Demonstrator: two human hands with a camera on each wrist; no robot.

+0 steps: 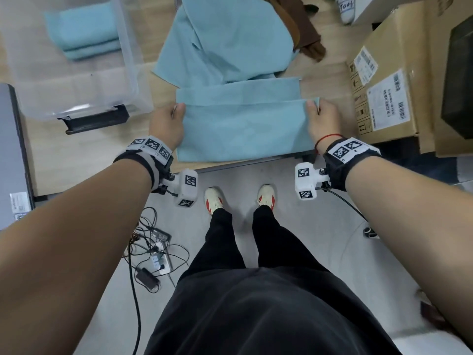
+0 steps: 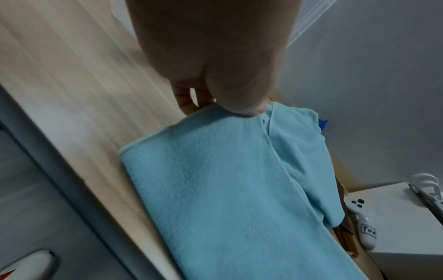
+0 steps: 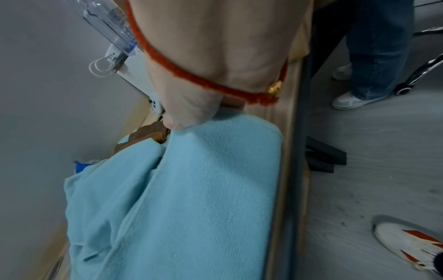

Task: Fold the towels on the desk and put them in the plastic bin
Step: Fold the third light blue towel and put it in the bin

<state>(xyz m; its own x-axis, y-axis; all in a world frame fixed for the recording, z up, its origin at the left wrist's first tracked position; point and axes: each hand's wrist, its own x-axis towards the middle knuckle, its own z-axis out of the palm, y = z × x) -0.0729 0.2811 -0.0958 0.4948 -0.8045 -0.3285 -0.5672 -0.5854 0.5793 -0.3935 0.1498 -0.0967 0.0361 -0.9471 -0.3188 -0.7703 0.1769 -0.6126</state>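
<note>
A light blue towel (image 1: 243, 126) lies at the near edge of the wooden desk (image 1: 84, 149), its near part doubled over towards the far side. My left hand (image 1: 170, 121) pinches the folded layer's left corner, thumb on top. My right hand (image 1: 321, 116) pinches the right corner the same way. The wrist views show each thumb pressed on the blue towel (image 2: 235, 189) (image 3: 203, 189). More blue towels (image 1: 225, 39) lie crumpled behind it, over a brown cloth (image 1: 302, 26). The clear plastic bin (image 1: 128, 55) stands at the far left with folded blue towels (image 1: 84, 32) inside.
Cardboard boxes (image 1: 389, 80) crowd the desk's right side, close to my right hand. A black latch (image 1: 97, 119) sticks out from the bin's near wall. A white controller (image 1: 346, 8) lies at the far right. Cables and a power strip (image 1: 156, 254) lie on the floor.
</note>
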